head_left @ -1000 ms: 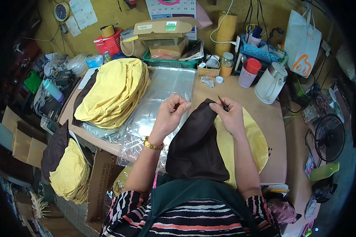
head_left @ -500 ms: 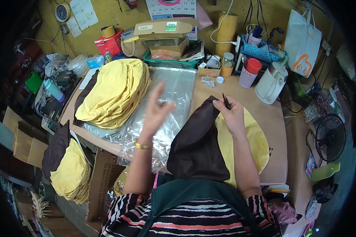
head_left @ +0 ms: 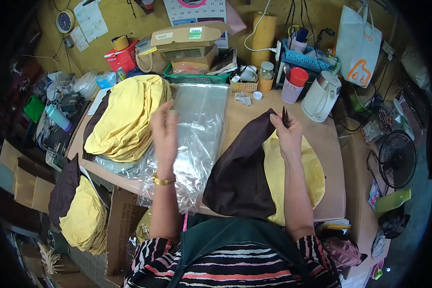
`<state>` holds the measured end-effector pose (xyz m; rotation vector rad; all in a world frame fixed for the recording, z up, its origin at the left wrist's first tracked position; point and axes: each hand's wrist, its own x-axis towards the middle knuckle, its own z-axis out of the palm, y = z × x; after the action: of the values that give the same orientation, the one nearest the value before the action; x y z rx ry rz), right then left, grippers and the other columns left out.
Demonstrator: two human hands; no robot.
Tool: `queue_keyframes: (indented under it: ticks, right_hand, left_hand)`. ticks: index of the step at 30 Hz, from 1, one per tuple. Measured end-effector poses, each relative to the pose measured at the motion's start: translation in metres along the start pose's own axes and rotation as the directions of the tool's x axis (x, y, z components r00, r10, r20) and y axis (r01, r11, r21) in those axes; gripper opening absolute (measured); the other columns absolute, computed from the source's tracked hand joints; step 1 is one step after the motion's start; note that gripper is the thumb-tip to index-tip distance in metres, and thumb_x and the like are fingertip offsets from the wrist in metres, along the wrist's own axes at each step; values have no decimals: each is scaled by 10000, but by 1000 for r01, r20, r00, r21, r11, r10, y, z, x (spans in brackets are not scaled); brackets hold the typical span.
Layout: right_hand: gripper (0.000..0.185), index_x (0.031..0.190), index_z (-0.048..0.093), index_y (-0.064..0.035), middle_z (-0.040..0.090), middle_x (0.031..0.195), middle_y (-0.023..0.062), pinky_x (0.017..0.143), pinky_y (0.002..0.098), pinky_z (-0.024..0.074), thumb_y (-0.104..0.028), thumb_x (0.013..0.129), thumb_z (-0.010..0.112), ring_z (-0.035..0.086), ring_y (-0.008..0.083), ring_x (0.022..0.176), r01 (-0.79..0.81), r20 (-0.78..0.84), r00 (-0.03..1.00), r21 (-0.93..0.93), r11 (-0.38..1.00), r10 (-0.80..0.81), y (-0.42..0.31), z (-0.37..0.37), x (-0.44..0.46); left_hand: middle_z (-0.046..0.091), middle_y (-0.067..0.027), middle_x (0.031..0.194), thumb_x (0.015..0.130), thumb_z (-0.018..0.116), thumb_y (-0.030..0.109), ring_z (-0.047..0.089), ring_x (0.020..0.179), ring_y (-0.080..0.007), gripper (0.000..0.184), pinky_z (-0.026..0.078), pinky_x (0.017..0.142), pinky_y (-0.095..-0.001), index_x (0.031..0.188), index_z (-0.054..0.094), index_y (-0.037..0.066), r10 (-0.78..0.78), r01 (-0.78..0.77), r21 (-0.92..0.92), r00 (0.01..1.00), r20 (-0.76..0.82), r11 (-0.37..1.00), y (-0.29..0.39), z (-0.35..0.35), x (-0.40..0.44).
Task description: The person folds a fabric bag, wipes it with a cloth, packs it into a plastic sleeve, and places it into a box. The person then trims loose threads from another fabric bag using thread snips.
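My right hand (head_left: 289,137) pinches the upper corner of a dark brown cloth piece (head_left: 242,173) and also holds a small dark pointed tool (head_left: 285,117), whose tip sticks up above the fingers. Yellow cloth (head_left: 309,168) joins the brown one and lies beneath my right forearm. My left hand (head_left: 164,139) is raised with its fingers apart and nothing in it, over the edge between the yellow cloth stack (head_left: 125,115) and the clear plastic bags (head_left: 201,115). A gold bracelet circles the left wrist.
A white kettle (head_left: 321,98), a red-lidded cup (head_left: 294,86) and a jar (head_left: 266,77) stand at the table's back right. Boxes in a green basket (head_left: 197,78) are at the back. Another brown and yellow stack (head_left: 84,216) is at the left, by a cardboard box (head_left: 120,230).
My left hand has moved left, away from the brown cloth, and its fingers have opened. My right hand has lifted the cloth's corner slightly up and right. The view has shifted a little.
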<state>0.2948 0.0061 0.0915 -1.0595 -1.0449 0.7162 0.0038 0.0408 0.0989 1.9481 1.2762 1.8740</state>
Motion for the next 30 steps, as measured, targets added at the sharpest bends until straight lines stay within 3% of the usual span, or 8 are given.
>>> queue_keyframes:
  ticks: [5,11,15,17,19,22,24,30]
  right_hand:
    - [207,746,597,-35,518,698,-76,586,207,331,-153,857,726,416,26,657,33,80,996,-6,999,-32,7,13,0]
    - [203,749,608,-32,517,687,-79,573,204,327,-156,851,733,416,17,643,34,64,997,-16,999,-33,0,6,-4]
    - [206,751,613,-31,504,666,-88,574,196,326,-164,848,739,409,11,643,44,54,998,20,999,-45,2,6,-4]
    - [199,782,622,-28,544,718,-63,576,209,343,-175,847,739,436,20,652,35,87,996,-8,999,-35,16,3,-1]
    - [199,814,631,-24,584,770,-39,578,221,360,-187,846,740,464,30,661,31,119,993,-39,999,-27,17,7,-1]
    - [178,911,654,-39,607,897,18,600,278,413,-188,847,726,563,97,712,343,-20,927,-366,865,-375,-11,29,-16]
    - [229,1000,663,-68,570,949,63,636,339,443,-164,804,735,609,194,777,454,173,878,-601,658,-447,-40,33,-34]
    - [269,910,663,-90,539,815,40,580,348,413,-101,671,787,547,225,646,669,434,707,-665,331,-558,-61,45,-52]
  left_hand:
    - [590,-83,867,852,702,223,544,714,-164,422,456,616,-300,1187,606,-14,-23,86,-91,838,546,992,52,39,-14]
    - [605,-9,656,857,718,156,524,579,-77,215,408,540,-212,974,689,-22,-273,504,-203,713,646,839,50,44,-12]
    - [650,-48,779,903,669,159,605,632,-87,170,471,564,-195,896,646,-9,-344,615,-184,636,690,767,39,40,-17]
    - [662,-98,904,947,593,127,688,845,-165,139,563,715,-226,869,589,13,-288,794,-508,599,747,334,36,45,-23]
    - [652,-93,918,957,570,119,672,937,-212,133,562,802,-267,880,579,11,-244,810,-545,586,773,217,31,46,-27]
    - [643,-85,926,971,541,121,644,1057,-269,142,560,897,-322,888,568,9,-196,815,-574,577,793,75,33,44,-28]
    - [645,-82,921,976,535,132,632,1087,-279,156,559,904,-336,886,568,10,-199,812,-581,579,791,54,36,43,-27]
    - [640,-67,910,983,534,167,669,922,-187,183,559,891,-322,892,556,10,-250,814,-565,579,776,133,37,45,-29]
